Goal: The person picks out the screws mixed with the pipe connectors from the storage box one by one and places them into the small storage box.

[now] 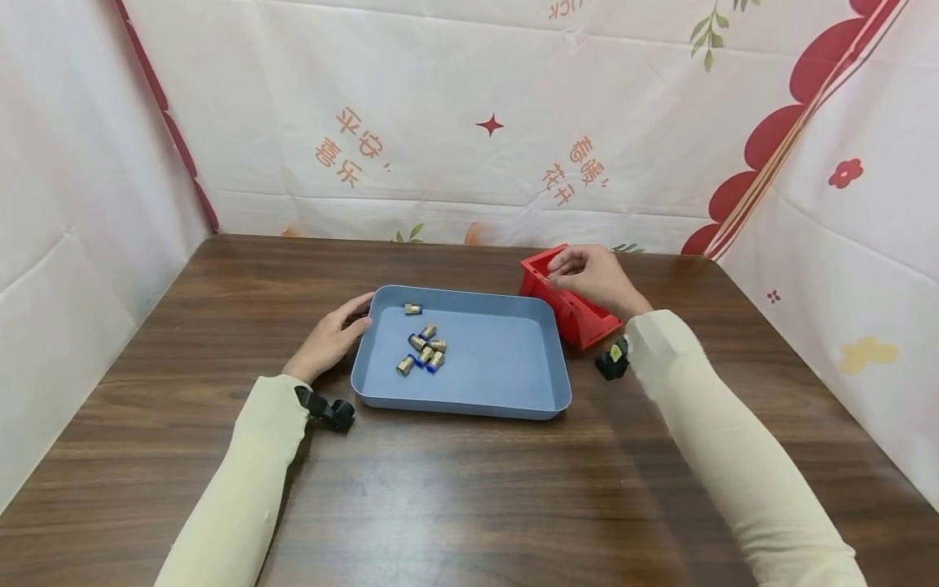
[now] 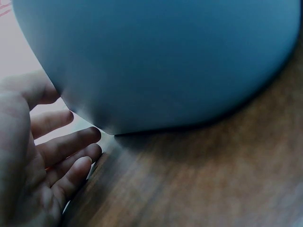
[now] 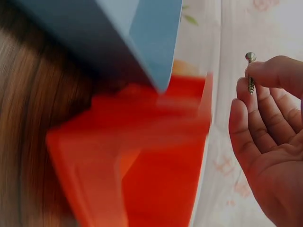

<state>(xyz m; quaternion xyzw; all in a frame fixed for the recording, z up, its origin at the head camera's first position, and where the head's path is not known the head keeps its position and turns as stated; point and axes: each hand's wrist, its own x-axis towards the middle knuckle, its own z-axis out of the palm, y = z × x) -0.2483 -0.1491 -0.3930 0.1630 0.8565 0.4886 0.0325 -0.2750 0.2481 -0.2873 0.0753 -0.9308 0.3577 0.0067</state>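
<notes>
A blue tray (image 1: 499, 359) lies on the table with several brass fittings (image 1: 425, 346) inside, some with blue collars, mostly grouped in its left half. Against the outside of its left wall rests my left hand (image 1: 326, 342); the left wrist view shows the thumb on the wall and the fingers loosely bent beside it. My right hand (image 1: 597, 277) is raised over a red bin (image 1: 579, 318) just right of the tray. Between thumb and index finger it pinches a screw (image 3: 251, 85), its round head up. The bin's contents are hidden.
The brown wooden table (image 1: 455, 505) extends in front of the tray. A printed white cloth (image 1: 440, 106) hangs behind and along both sides. Each wrist carries a small black camera, the left one (image 1: 330, 409) close to the tray's front left corner.
</notes>
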